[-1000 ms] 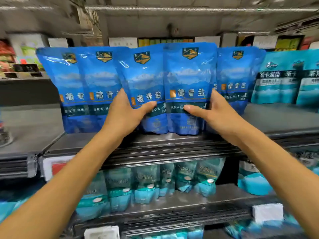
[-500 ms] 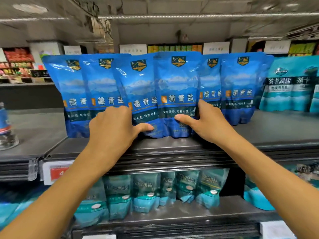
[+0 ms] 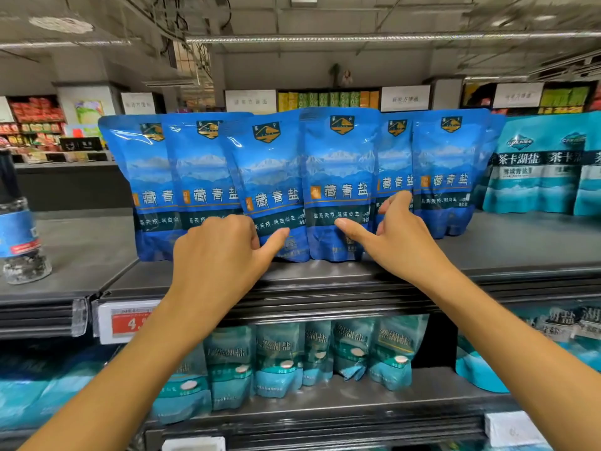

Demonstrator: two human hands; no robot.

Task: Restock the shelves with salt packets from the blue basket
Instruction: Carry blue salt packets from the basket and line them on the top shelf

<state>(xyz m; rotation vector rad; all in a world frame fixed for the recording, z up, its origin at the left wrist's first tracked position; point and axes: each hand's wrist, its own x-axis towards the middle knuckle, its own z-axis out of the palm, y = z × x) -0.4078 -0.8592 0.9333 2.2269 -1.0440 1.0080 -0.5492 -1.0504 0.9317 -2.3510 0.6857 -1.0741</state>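
Several blue salt packets stand upright in an overlapping row on the top shelf (image 3: 325, 278). My left hand (image 3: 221, 255) holds the left edge of one blue salt packet (image 3: 270, 177), with the thumb on its front and the fingers curled beside it. My right hand (image 3: 400, 242) pinches the right edge of the middle blue salt packet (image 3: 338, 164), thumb across its front and fingers tucked behind. Both held packets rest with their bottoms on the shelf. The blue basket is not in view.
Teal salt packets (image 3: 546, 170) stand to the right on the same shelf. More teal bags (image 3: 286, 356) fill the shelf below. A red and white price tag (image 3: 130, 320) hangs on the shelf edge. At far left stands a bottle (image 3: 16, 229).
Both hands have slid lower on the two packets, and the two packets sit a little further left in the row. Another blue packet now shows just behind the middle one on its right.
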